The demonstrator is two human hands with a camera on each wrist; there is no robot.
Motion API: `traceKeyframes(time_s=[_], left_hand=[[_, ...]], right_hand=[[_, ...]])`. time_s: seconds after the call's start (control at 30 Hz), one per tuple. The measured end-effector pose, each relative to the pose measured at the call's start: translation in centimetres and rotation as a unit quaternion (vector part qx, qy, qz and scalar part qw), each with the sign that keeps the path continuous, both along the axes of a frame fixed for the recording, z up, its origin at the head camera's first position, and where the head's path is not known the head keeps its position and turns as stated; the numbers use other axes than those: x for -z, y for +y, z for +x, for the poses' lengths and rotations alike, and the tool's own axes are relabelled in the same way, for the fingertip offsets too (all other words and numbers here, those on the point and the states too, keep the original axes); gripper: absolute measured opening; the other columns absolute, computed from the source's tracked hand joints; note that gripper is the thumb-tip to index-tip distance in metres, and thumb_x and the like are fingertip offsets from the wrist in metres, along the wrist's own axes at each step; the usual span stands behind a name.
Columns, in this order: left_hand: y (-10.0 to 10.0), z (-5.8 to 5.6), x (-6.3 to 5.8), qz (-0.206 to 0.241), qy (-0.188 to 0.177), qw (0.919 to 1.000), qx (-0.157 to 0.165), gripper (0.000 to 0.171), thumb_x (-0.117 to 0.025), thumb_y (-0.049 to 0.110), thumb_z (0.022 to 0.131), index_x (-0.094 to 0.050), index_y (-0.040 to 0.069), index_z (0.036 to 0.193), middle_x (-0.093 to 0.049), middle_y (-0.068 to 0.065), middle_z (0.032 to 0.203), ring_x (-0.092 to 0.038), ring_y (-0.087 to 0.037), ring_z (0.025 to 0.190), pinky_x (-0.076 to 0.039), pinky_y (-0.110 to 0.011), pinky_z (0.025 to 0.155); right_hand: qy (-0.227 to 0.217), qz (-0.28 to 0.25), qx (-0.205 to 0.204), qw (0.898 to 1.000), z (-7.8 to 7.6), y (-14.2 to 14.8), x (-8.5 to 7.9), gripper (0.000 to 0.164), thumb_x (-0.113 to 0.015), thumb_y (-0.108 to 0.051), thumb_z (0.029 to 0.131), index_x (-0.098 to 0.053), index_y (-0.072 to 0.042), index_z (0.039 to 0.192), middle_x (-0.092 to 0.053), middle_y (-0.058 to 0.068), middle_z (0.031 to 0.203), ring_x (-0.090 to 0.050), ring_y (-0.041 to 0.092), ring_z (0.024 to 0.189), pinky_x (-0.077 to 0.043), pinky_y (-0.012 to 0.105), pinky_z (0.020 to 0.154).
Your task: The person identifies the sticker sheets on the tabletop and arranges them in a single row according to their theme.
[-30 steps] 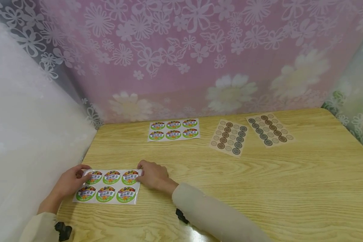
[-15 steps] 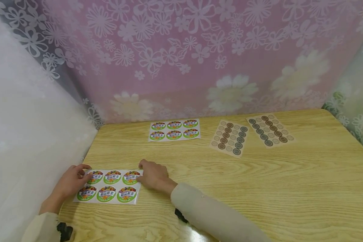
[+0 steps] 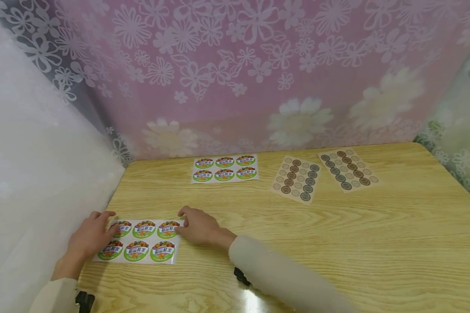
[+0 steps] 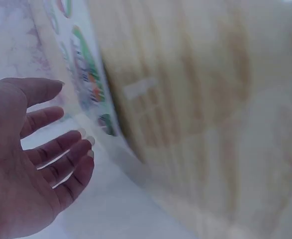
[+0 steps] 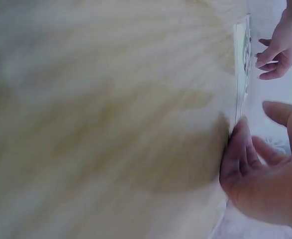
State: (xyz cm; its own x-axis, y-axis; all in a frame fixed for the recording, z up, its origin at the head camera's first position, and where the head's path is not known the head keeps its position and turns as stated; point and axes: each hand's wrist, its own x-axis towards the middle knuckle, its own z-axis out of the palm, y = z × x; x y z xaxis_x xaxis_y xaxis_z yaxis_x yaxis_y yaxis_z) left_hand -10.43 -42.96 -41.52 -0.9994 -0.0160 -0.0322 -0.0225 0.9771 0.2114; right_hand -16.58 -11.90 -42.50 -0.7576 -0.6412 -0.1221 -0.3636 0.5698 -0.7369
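Note:
A white sheet of round fruit-label stickers (image 3: 136,251) lies on the table's left part. My left hand (image 3: 89,234) is at its left end. In the left wrist view that hand (image 4: 24,167) has loosely spread fingers and holds nothing, apart from the sheet. At the sheet's right end is my right hand (image 3: 199,227). The right wrist view shows this hand (image 5: 267,186) with its fingertips at the sheet's edge and its thumb held away from them. Whether those fingertips touch the sheet or only the table, I cannot tell.
Another fruit-label sticker sheet (image 3: 224,168) lies near the back edge of the wooden table (image 3: 317,248). To its right are two tan sheets of round stickers, one nearer the middle (image 3: 296,179) and one farther right (image 3: 350,168). Floral curtains (image 3: 227,78) hang behind and beside the table.
My left hand's fingers have loosened and lifted off the sheet's upper left corner. My right thumb has parted from its fingers. The sheet stays nearly in place.

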Motion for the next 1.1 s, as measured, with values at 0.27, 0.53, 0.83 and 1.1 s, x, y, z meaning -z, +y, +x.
traceKeyframes(time_s=[0.27,0.53,0.83,1.1], left_hand=[[2.8,-0.4,-1.6,0.009,0.020,0.9993,0.031,0.046,-0.059,0.026,0.095,-0.052,-0.004,0.129,-0.047,-0.031,0.121,-0.048,-0.050,0.103,-0.044,-0.061,0.073],[5.4,-1.5,-2.1,0.003,0.089,0.9920,0.090,0.044,-0.064,0.021,0.092,-0.053,-0.003,0.128,-0.049,-0.028,0.123,-0.051,-0.047,0.104,-0.043,-0.060,0.079],[8.1,-3.7,-2.6,0.004,0.099,0.9859,0.135,0.045,-0.062,0.022,0.094,-0.051,0.000,0.132,-0.050,-0.024,0.125,-0.050,-0.043,0.110,-0.042,-0.059,0.085],[10.3,-5.5,-2.2,0.020,0.094,0.9833,0.155,0.047,-0.060,0.023,0.095,-0.048,0.003,0.136,-0.048,-0.022,0.129,-0.047,-0.043,0.115,-0.039,-0.060,0.088]], right_hand=[[0.035,0.027,-0.092,0.995,-1.7,3.2,-1.4,0.048,-0.057,-0.033,0.097,-0.047,-0.012,0.138,-0.055,0.002,0.114,-0.052,0.007,0.087,-0.044,0.023,0.076],[0.074,0.076,-0.074,0.992,-4.0,7.9,-2.6,0.047,-0.054,-0.032,0.099,-0.045,-0.013,0.141,-0.052,0.006,0.128,-0.054,0.018,0.110,-0.047,0.035,0.087],[0.155,0.157,-0.019,0.975,-6.3,13.7,-4.6,0.046,-0.054,-0.033,0.098,-0.047,-0.017,0.141,-0.042,0.008,0.143,-0.039,0.030,0.131,-0.042,0.050,0.095],[0.211,0.177,0.035,0.961,-6.8,18.3,-5.5,0.048,-0.054,-0.033,0.098,-0.047,-0.012,0.140,-0.046,0.012,0.138,-0.046,0.033,0.121,-0.043,0.050,0.092]])
